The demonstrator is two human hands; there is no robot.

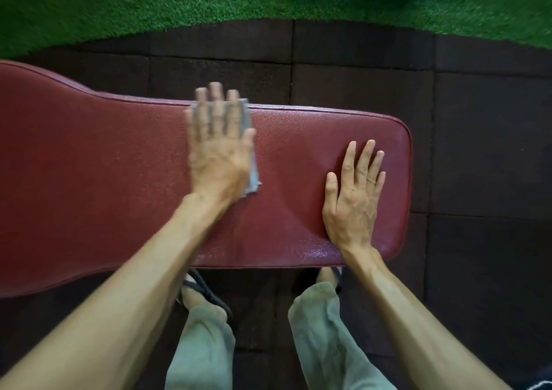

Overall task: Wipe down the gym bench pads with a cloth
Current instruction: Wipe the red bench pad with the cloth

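Right now the left hand [219, 153] lies flat, fingers spread, pressing a grey cloth [251, 162] onto the dark red bench pad [104, 180], and it is blurred with motion. That cloth sits near the far edge of the pad, around the middle of its length, mostly hidden under the palm, with its edges peeking out past the fingertips and by the thumb. Over to the right, the right hand [355, 198] is open too, palm down and empty, planted on the surface close to the pad's rounded end. A thin band shows on one finger. Below the pad's near edge, pale green trouser legs [325, 339] and feet in dark sandals [206, 294] stand on black floor tiles [478, 150]. Green turf [149, 4] runs beyond the tiles.
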